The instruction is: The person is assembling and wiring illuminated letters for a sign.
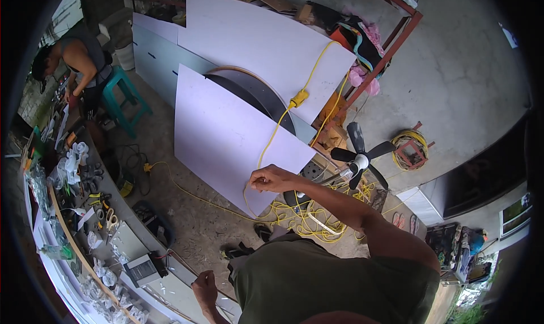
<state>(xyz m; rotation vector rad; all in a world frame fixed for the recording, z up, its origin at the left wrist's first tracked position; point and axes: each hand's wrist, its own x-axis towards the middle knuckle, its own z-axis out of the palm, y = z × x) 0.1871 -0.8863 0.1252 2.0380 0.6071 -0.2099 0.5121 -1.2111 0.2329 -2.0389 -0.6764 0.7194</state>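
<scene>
My right hand (272,179) is closed at the lower part of a yellow extension cord (272,140), which bends at my fingertips. The cord runs up over a large white panel (238,123) to a yellow socket block (298,99). From my hand its lower end drops past the panel's edge towards the floor. My left hand (205,289) is low beside the workbench, fingers curled in, with nothing visible in them. Nearest to it is a grey-and-black box-shaped device (144,270) on the bench.
A person (82,63) bends over the bench at the far left, by a green stool (122,97). Tangled yellow cord (317,219) lies on the floor near a black-bladed fan (361,162). Scissors (111,219) and pliers lie on the bench. A red metal frame (391,52) stands at the back.
</scene>
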